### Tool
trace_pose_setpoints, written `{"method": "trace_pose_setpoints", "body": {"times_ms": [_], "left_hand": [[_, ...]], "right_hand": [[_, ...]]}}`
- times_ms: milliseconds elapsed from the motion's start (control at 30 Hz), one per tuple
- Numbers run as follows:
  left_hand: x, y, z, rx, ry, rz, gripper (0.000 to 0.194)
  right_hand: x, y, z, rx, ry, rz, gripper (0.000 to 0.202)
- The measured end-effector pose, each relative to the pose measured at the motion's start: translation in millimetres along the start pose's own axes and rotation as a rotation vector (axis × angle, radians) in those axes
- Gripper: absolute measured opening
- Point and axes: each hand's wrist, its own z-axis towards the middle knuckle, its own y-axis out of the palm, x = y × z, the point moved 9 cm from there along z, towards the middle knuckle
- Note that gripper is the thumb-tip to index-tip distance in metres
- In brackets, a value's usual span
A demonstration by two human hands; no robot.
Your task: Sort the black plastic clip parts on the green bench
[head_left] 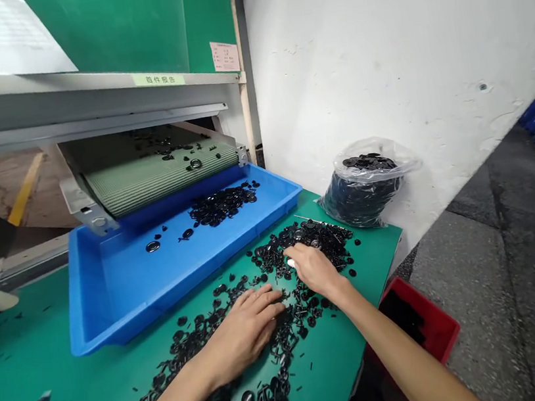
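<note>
**Bare forearms (393,355) nearest, both hands down among loose black parts (268,399)**

Forearms come in from the near edge, over a green tabletop (71,400). Parts lie in a broken band from the near edge up to a denser heap (336,247) at the far right: discs, rings, short thin slivers.

Left hand (248,326): palm down, fingers loosely extended, resting on or just over the scatter; no grip visible. Right hand (314,267): fingers bent down into the heap, something white at one fingertip, possibly a cover. Cannot tell whether it pinches a piece.

Beyond the hands, a blue tray (125,270) with a smaller pile inside, set under the end of a ribbed belt (154,176) that carries more pieces. Clear bag (360,191), upright and open-mouthed, full of black discs, just past the heap. Red bin (440,335) below the table's right side.

Judgement: step in hand looks like picking through the spread by hand, far from finished. Next move calls for fine fingertip work, parting discs from slivers without sweeping pieces off the right edge.
</note>
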Motion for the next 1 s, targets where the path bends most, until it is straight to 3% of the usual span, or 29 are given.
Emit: {"method": "trace_pose_setpoints", "body": {"times_ms": [133,200,367,467,633,767,900,1000], "left_hand": [[-28.5,-16.3,-17.4,0.272,-0.311,-0.525,0.026],[-34.5,-16.3,-21.7,0.353,-0.416,-0.656,0.026],[-22.3,0.4,-20.4,0.345,-0.482,-0.924,0.024],[-17.0,8.7,-22.1,0.333,-0.499,-1.016,0.02],[-24.0,6.3,-30.2,0.38,-0.522,-0.998,0.02],[-26.5,7.6,-34.7,0.316,-0.517,-0.942,0.024],[-16.5,2.8,-33.7,0.201,-0.391,-0.667,0.024],[-10.0,-1.9,-34.5,0.186,-0.323,-0.493,0.021]], "right_hand": [[-6.0,-7.7,-15.7,0.065,-0.07,0.153,0.036],[-16.0,-8.0,-24.3,0.081,-0.107,0.255,0.035],[-38.6,-3.3,-44.0,0.202,-0.106,0.817,0.026],[-45.9,4.8,-50.8,0.271,-0.027,0.948,0.027],[-63.9,2.1,-60.2,0.313,-0.01,0.701,0.033],[-69.7,7.4,-67.4,0.158,0.018,0.626,0.029],[-73.9,6.3,-72.2,0.049,-0.053,0.546,0.034],[-71.2,8.4,-71.6,0.017,-0.091,0.527,0.036]]}}
